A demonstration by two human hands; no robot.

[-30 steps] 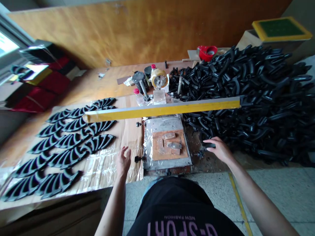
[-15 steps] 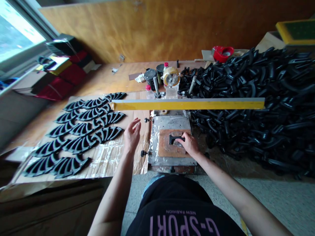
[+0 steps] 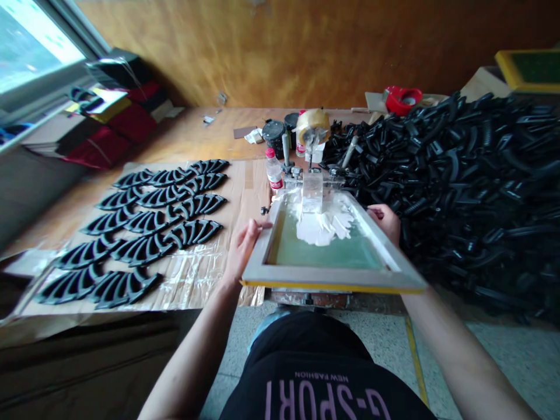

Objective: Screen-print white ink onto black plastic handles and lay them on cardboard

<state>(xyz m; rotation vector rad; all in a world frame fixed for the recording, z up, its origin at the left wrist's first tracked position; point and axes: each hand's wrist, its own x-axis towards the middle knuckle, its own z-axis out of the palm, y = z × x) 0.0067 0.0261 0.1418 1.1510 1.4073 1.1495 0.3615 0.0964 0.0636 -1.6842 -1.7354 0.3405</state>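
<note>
A screen printing frame [image 3: 258, 259] with a green mesh [image 3: 324, 254] lies tilted low over the work fixture in front of me. White paste [image 3: 317, 228] is spread over the far part of its mesh. My left hand [image 3: 245, 248] grips the frame's left side, thumb along the edge. At the right side my right hand [image 3: 385, 221] is closed on the frame, its forearm partly behind the near corner. A clear block [image 3: 312, 192] stands at the mesh's far end. The fixture's top and the black handle-like part set there are hidden beneath the frame.
Rows of black curved parts [image 3: 146, 248] lie on cardboard [image 3: 247, 198] at left. A large heap of black parts [image 3: 472, 192] fills the right. Behind the frame stand a red-capped bottle [image 3: 275, 172], a black tub [image 3: 273, 137] and a tape roll [image 3: 313, 125].
The screen frame has swung down from edge-on to over the fixture, covering the black part. My right hand has left that part and moved to the frame's right side; my left hand took the left side.
</note>
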